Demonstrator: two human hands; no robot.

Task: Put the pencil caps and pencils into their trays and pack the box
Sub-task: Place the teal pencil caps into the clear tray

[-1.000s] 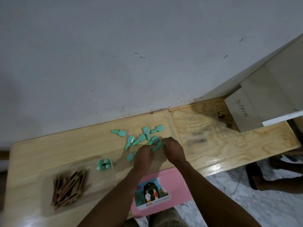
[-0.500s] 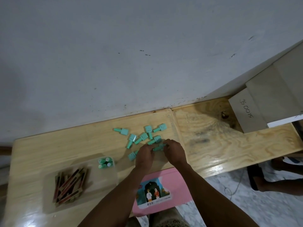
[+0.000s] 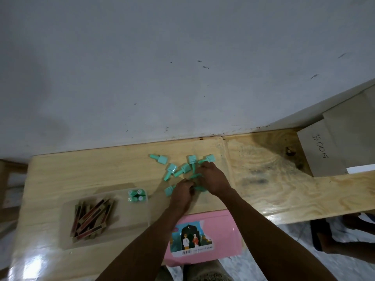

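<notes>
Teal pencil caps (image 3: 172,169) lie loose on the wooden table (image 3: 81,171), near the wall, and both hands work inside this cluster. The left hand (image 3: 181,192) and the right hand (image 3: 214,180) sit knuckles-up, almost touching, with fingers curled down over several caps. The undersides of the fingers are hidden, so it cannot be told whether either hand has a cap pinched or only covers it.

The clear tray (image 3: 125,220) lies to the left, well within reach. It holds the pencils (image 3: 91,218) in a loose bundle, and four upright caps (image 3: 137,195) are packed together in its far corner. Upright placement probably saves space for the remaining caps. The pink box (image 3: 219,230) waits at the near table edge, under the forearms, for final packing. Most caps are not yet in the tray.
</notes>
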